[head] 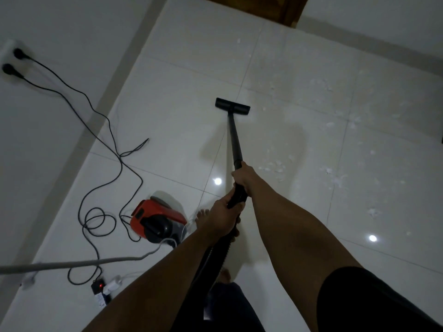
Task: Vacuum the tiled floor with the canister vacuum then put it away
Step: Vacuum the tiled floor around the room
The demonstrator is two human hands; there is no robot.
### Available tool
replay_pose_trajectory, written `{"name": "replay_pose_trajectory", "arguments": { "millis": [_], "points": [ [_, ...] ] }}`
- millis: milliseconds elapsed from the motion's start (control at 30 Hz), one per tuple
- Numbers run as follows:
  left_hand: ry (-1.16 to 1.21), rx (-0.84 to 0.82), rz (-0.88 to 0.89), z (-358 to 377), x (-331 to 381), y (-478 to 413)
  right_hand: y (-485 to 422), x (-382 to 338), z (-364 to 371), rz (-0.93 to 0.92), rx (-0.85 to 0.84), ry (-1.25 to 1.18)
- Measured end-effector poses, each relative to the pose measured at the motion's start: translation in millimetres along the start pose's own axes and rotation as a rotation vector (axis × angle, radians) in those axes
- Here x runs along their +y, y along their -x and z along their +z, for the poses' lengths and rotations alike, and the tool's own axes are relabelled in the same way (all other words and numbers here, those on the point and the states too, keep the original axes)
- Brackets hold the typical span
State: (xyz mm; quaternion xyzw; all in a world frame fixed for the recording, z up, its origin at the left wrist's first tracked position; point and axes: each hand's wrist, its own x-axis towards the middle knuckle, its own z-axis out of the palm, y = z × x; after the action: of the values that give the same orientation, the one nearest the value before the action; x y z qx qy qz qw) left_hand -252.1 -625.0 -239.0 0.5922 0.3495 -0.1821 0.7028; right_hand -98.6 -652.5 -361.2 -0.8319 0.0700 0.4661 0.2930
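Observation:
A red and black canister vacuum (158, 218) sits on the white tiled floor (187, 75) at lower left. Its black wand (233, 137) reaches forward to a flat black floor head (232, 106) resting on the tiles. My right hand (243, 174) grips the wand higher up. My left hand (221, 218) grips the handle just below it, where the black hose (215, 257) runs down. White paper scraps (275, 165) lie scattered to the right of the wand.
Black cords (103, 130) trail from two plugs in a wall socket (12, 61) across the floor and coil beside the vacuum. A power strip with a red light (99, 287) lies at lower left. A wooden door frame (285, 10) is at the top. My bare foot (202, 215) stands next to the vacuum.

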Motion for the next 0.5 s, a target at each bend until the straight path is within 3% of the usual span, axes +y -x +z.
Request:
{"name": "replay_pose_trajectory", "arguments": {
  "millis": [267,500],
  "points": [
    [-0.041,0.013,-0.018,-73,82,-79,-53,-121,-17,0.047,-0.015,-0.075],
    [-0.125,0.03,0.032,-106,128,-131,-95,-184,-27,0.093,-0.021,-0.093]
  ]
}}
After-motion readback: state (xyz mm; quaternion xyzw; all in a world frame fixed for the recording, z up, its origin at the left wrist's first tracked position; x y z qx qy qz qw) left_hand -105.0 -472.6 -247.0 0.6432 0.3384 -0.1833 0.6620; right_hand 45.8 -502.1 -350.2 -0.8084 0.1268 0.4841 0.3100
